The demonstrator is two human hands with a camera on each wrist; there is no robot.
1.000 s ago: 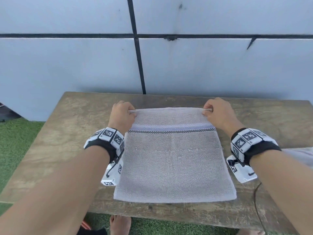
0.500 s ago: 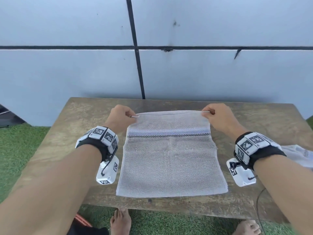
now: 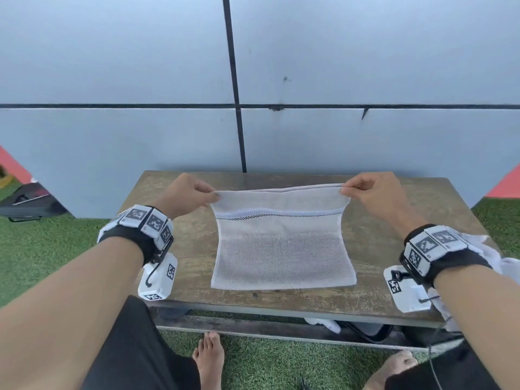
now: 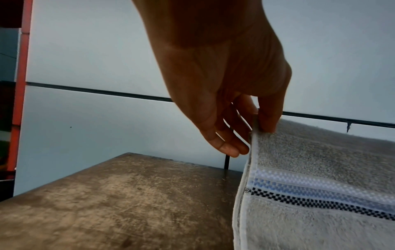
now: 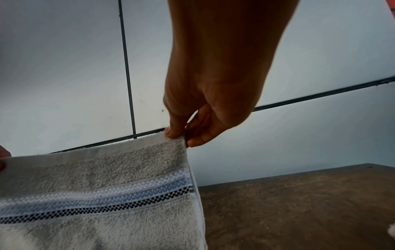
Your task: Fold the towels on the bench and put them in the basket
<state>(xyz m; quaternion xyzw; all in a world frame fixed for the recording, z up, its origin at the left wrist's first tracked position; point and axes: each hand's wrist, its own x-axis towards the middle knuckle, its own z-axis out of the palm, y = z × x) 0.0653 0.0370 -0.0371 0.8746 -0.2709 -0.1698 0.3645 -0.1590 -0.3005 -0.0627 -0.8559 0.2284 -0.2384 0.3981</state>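
A light grey towel (image 3: 281, 249) with a blue and black checked stripe lies on the wooden bench (image 3: 191, 249). Its far edge is raised off the wood while the near edge rests flat. My left hand (image 3: 194, 198) pinches the far left corner, and the left wrist view shows thumb and fingers of that hand (image 4: 256, 125) nipping the hem of the towel (image 4: 320, 169). My right hand (image 3: 365, 190) pinches the far right corner, seen close in the right wrist view as the hand (image 5: 181, 133) at the towel's (image 5: 107, 186) top corner. No basket is in view.
A white cloth (image 3: 503, 263) lies at the bench's right end behind my right wrist. A grey panelled wall (image 3: 337, 66) stands right behind the bench. Green turf (image 3: 42, 249) surrounds it, my bare feet (image 3: 209, 358) are below, and dark and white objects (image 3: 351, 327) sit under the bench.
Both hands have lifted the towel's far edge up off the bench and drawn it slightly toward me. The head view has pulled back and tilted down.
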